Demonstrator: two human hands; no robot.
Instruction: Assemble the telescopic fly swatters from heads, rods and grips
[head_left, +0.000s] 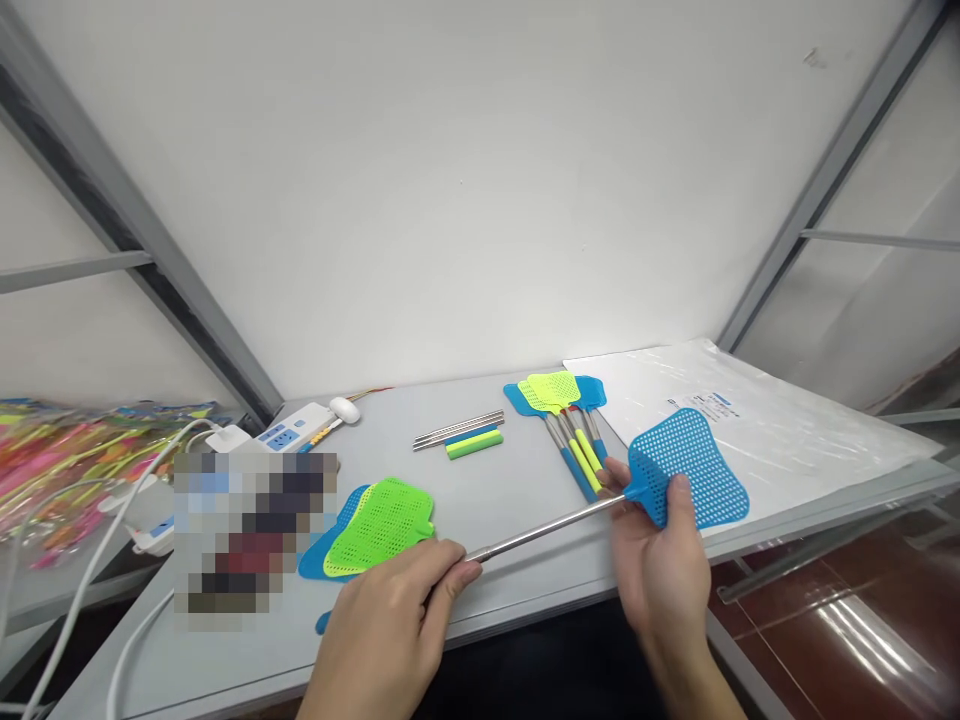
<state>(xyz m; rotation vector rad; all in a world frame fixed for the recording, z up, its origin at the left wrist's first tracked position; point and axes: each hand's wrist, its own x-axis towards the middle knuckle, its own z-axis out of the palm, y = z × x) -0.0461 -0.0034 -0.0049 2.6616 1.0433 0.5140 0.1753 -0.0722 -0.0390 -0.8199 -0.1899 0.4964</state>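
Observation:
A fly swatter point(694, 470) with a blue perforated head and a thin metal telescopic rod is held across the front of the table. My left hand point(397, 625) is closed around the handle end of its rod; a blue tip shows beyond that hand. My right hand point(664, 560) grips the blue head near its neck, thumb on top. Loose green, yellow and blue swatter heads point(382, 525) lie stacked behind my left hand. Several whole swatters point(555, 392) with blue and yellow heads lie fanned behind my right hand.
Several metal rods point(457, 428) and coloured handle sleeves point(474, 444) lie mid-table. A white plastic-wrapped package point(780, 430) covers the right side. A power strip point(289, 432) with white cables stands left, near a pixelated patch. Colourful bagged items point(82, 460) fill the far left.

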